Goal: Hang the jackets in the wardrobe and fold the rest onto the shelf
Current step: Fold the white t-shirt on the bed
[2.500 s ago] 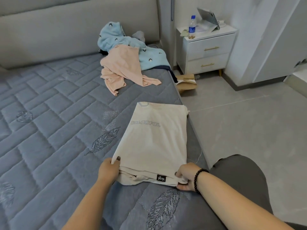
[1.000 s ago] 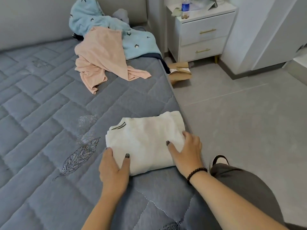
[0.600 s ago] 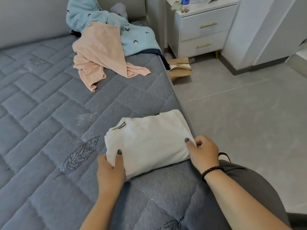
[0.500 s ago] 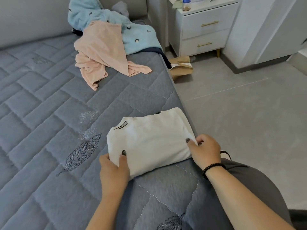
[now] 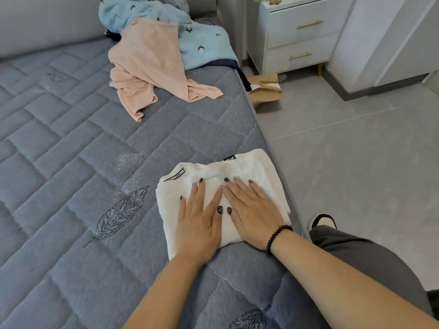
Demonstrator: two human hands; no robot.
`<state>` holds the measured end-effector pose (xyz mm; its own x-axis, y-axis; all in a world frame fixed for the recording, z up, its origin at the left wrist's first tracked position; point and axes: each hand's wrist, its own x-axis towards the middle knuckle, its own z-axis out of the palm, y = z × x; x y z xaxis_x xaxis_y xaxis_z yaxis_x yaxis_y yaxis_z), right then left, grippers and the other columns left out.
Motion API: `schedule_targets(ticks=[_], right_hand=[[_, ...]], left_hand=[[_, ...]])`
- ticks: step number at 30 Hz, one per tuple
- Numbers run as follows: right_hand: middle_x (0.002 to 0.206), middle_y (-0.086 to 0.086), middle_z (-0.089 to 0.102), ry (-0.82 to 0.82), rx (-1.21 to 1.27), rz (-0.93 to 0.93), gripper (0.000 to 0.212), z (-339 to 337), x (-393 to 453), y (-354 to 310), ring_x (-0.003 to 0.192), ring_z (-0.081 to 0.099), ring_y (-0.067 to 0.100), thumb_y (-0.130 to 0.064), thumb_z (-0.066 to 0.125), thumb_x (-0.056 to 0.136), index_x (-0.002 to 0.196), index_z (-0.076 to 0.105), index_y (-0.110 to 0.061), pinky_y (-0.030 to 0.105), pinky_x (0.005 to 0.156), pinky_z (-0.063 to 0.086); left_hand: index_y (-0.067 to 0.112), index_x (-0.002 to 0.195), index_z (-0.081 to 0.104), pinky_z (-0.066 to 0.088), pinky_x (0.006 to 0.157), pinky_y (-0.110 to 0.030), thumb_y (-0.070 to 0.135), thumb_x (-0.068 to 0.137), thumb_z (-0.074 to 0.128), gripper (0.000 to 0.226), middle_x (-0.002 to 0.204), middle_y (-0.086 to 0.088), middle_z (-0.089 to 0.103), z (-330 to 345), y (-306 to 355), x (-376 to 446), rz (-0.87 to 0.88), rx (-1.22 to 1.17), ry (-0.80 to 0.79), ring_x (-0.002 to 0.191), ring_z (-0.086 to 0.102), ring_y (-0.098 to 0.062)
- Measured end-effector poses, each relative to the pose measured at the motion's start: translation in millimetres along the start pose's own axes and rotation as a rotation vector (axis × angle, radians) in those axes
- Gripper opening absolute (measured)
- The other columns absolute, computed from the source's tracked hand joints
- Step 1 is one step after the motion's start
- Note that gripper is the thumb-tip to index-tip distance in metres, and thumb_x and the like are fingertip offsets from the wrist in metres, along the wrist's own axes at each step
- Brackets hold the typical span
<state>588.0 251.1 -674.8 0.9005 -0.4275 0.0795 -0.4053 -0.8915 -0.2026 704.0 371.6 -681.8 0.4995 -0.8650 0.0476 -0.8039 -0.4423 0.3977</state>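
A white T-shirt (image 5: pixel 259 172), folded into a small rectangle, lies on the blue quilted mattress (image 5: pixel 71 162) near its right edge. My left hand (image 5: pixel 198 224) and my right hand (image 5: pixel 251 210) rest flat on top of it, side by side, fingers spread, gripping nothing. Farther back on the mattress a pink garment (image 5: pixel 152 60) lies crumpled. It partly covers a light blue fleece garment with small dark bird prints (image 5: pixel 204 41). A dark blue piece of clothing (image 5: pixel 235 65) peeks out under the fleece at the bed's edge.
A white nightstand (image 5: pixel 301 36) with two gold-handled drawers stands right of the bed's head. A brown paper bag (image 5: pixel 264 90) lies on the grey tiled floor (image 5: pixel 356 150) beside the bed. My knee in grey trousers (image 5: pixel 356 252) and a shoe (image 5: pixel 322 222) are at lower right.
The long shirt was folded into a compact rectangle. My hands left its near corners and now lie flat on top of it. The view tilted further down.
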Motion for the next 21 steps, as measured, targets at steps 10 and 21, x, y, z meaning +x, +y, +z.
schedule_targets(ticks=[10,21], right_hand=[[0.161,0.007,-0.002,-0.013,0.009,0.333,0.082,7.6,10.9,4.4,0.148,-0.008,0.022,-0.06,0.022,0.088,0.153,0.009,-0.012,0.049,0.117,-0.007],[0.154,0.003,0.021,0.135,0.515,0.542,0.075,-21.1,2.8,17.1,0.138,0.027,0.023,-0.039,0.058,0.091,0.15,0.019,-0.013,0.025,0.103,0.027]], left_hand=[[0.034,0.154,0.006,-0.007,0.118,-0.048,0.066,0.087,0.018,0.075,0.163,-0.004,-0.002,6.7,3.5,1.4,-0.366,0.216,0.08,0.15,-0.006,-0.025],[0.013,0.141,0.037,0.039,0.096,-0.039,0.04,0.087,0.064,0.066,0.129,-0.004,0.051,-26.4,4.0,-17.7,-0.713,-0.323,0.345,0.126,0.044,-0.024]])
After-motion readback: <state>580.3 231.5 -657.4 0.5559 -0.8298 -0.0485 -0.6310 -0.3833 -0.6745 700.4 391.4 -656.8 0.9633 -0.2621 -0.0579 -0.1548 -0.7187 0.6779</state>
